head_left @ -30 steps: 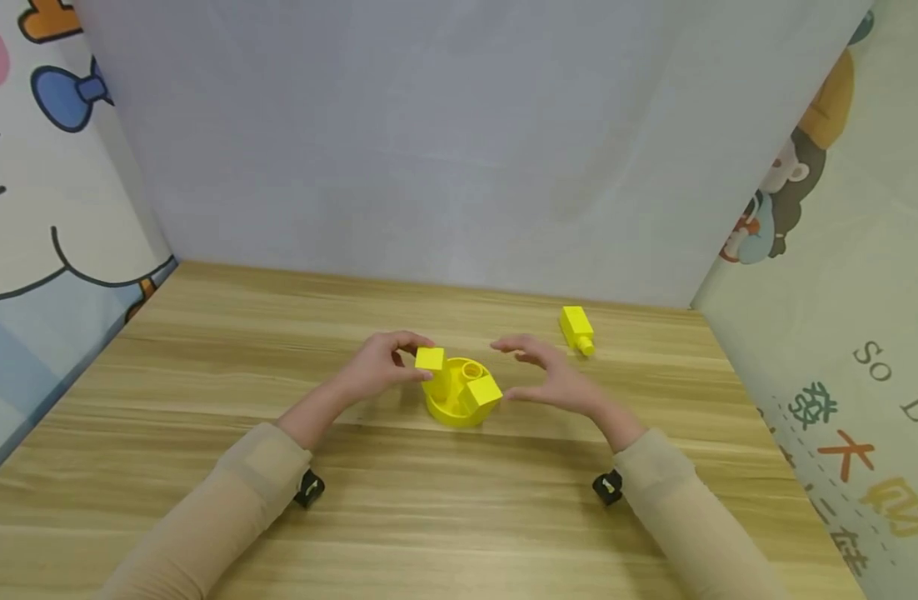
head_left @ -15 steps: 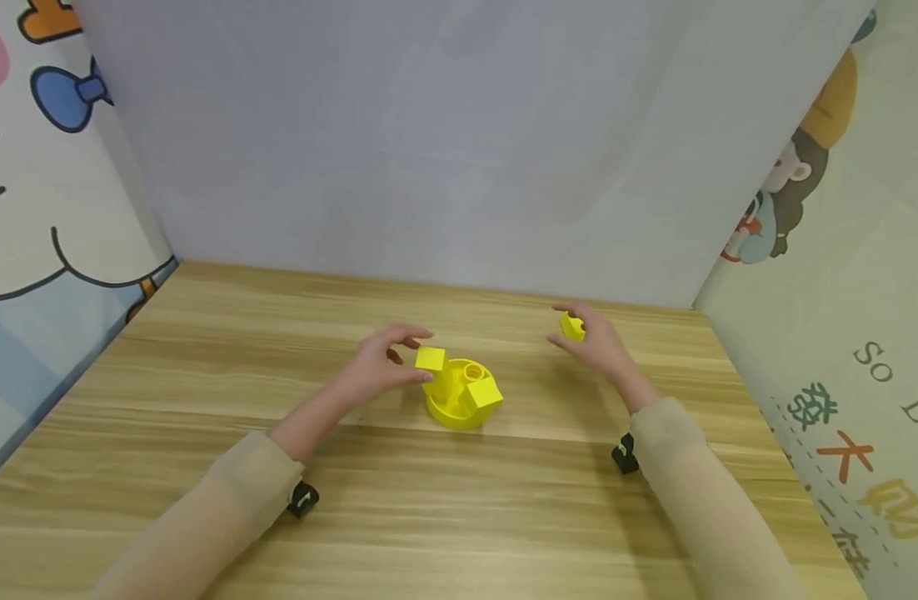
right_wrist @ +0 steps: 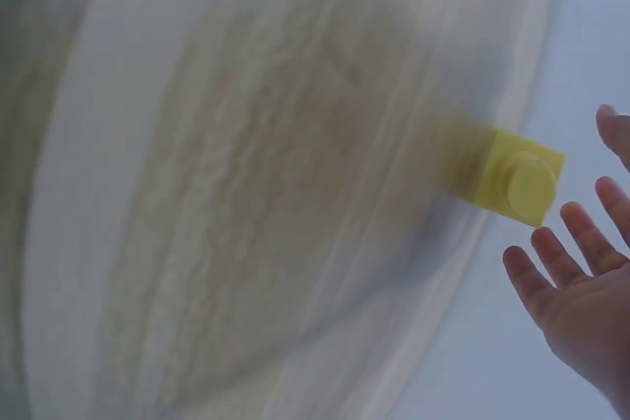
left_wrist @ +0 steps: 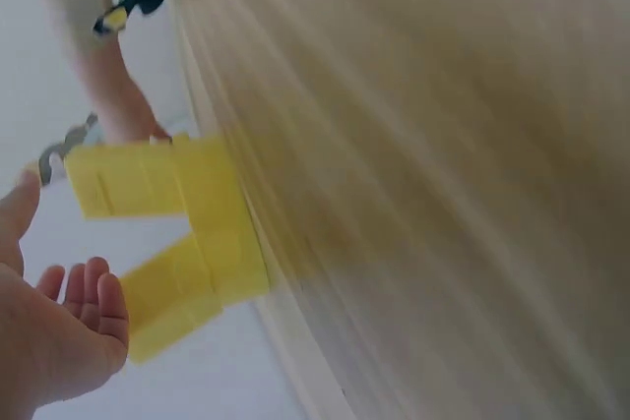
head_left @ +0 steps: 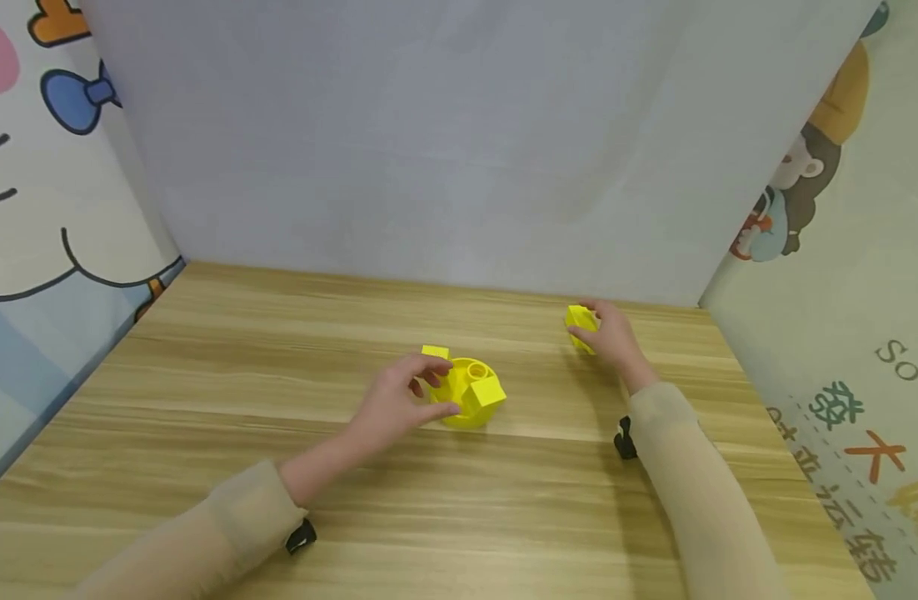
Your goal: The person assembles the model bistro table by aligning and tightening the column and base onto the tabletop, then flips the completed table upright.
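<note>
A round yellow base sits mid-table with two yellow square blocks standing in it, a left block and a right block. An open round socket shows at its back. My left hand hovers at the base's left side, fingers and thumb apart, partly hiding the left block. At the back right, another yellow block, with a round peg on its end, lies on the table. My right hand reaches over it, fingers spread; in the right wrist view a gap shows between them.
The wood-grain table ends at a pale cloth backdrop. Printed cloths stand at the left and right. A black wrist camera hangs below the left sleeve.
My right hand has moved from beside the base to the loose block at the back right. My left hand has left the left block and shifted nearer and rightward.
</note>
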The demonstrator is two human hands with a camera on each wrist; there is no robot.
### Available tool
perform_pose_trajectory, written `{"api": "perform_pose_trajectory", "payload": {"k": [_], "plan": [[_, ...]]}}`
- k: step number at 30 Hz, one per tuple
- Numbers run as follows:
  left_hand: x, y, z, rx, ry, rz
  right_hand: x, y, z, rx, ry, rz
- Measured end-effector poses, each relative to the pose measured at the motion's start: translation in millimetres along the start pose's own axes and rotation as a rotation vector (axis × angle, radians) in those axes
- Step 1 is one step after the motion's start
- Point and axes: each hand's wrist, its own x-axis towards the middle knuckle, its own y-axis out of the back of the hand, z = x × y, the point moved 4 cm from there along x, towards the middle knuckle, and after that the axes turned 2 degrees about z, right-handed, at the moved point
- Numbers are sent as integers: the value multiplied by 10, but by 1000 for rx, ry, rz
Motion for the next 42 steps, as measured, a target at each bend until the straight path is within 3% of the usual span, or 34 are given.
{"api": "perform_pose_trajectory", "payload": {"k": [8, 13, 16, 28, 37, 42], "plan": [[-43, -274, 70, -7, 112, -18, 40, -48, 67, -8, -53, -7], [9, -354, 70, 28, 98, 8, 18, -40, 123, 4, -124, -11], [42, -376, 85, 30, 75, 22, 28, -40, 146, -10, -123, -6], [104, -402, 95, 41, 53, 6, 16, -70, 189, 13, -189, 74], [137, -299, 13, -18, 84, -77, -57, 19, 92, 174, -258, 123], [147, -213, -28, -46, 63, -142, -109, 134, -16, 212, -239, 145]]}}
